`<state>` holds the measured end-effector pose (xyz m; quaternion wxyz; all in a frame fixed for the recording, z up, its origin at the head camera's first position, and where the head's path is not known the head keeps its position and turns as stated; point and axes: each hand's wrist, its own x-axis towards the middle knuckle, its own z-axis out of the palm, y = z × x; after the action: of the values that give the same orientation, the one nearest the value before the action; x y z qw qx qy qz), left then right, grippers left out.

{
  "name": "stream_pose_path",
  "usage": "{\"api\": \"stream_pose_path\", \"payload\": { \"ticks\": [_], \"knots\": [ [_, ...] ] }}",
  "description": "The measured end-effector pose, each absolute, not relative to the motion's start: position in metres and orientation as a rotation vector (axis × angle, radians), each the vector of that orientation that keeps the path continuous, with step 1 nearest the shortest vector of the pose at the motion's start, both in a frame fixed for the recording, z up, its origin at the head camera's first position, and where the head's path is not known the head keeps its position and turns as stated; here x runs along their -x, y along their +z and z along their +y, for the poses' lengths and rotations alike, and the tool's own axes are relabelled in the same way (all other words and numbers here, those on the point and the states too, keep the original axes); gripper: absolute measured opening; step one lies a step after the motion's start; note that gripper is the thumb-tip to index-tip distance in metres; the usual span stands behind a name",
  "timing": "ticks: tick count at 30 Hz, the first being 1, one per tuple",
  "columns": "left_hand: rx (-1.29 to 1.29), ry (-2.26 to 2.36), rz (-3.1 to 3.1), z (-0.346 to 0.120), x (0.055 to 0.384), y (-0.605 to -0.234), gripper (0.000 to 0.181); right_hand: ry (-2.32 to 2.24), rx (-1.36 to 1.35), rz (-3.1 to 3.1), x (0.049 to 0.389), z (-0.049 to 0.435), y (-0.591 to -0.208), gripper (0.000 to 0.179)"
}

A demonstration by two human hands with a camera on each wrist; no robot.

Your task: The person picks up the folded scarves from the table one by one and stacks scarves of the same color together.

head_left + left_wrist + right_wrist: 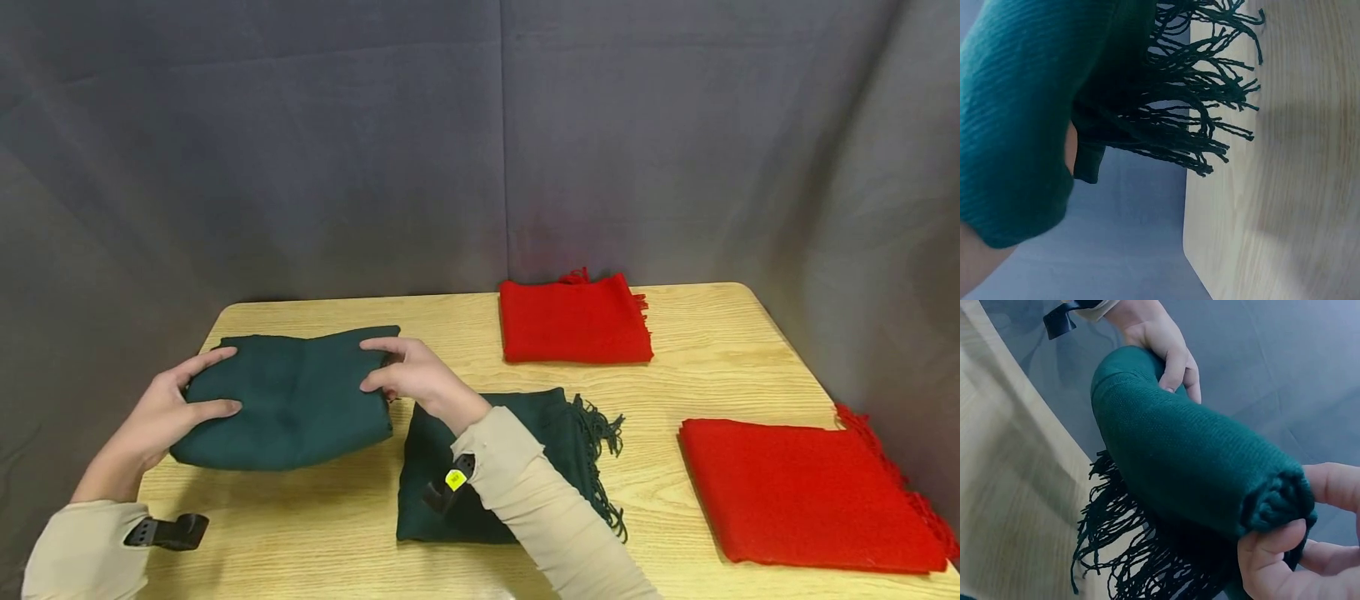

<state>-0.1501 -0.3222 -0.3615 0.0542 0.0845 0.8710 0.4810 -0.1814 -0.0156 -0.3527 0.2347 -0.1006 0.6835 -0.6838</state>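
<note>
Both hands hold a folded dark green scarf (292, 400) above the left part of the table. The left hand (168, 408) grips its left end, and the right hand (408, 375) pinches its right end between thumb and fingers. In the right wrist view the scarf (1179, 444) has a rounded, thick fold, with its fringe (1110, 519) hanging below. Dark fringe (1204, 94) also dangles over the table edge in the left wrist view, where most of the left hand is hidden behind the cloth.
A second green scarf (480, 500) lies folded mid-table, partly under the right forearm, fringe to the right. One folded red scarf (573, 321) lies at the back, another (810, 496) at the right edge. Grey cloth (375, 150) hangs behind the wooden table (442, 321).
</note>
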Motion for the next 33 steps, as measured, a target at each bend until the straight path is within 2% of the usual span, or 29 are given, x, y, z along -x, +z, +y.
{"api": "stream_pose_path", "payload": {
  "ticks": [33],
  "knots": [
    [-0.232, 1.734, 2.531, -0.251, 0.146, -0.341, 0.073, -1.866, 0.410, 2.015, 0.172, 0.055, -0.324, 0.053]
  ]
}}
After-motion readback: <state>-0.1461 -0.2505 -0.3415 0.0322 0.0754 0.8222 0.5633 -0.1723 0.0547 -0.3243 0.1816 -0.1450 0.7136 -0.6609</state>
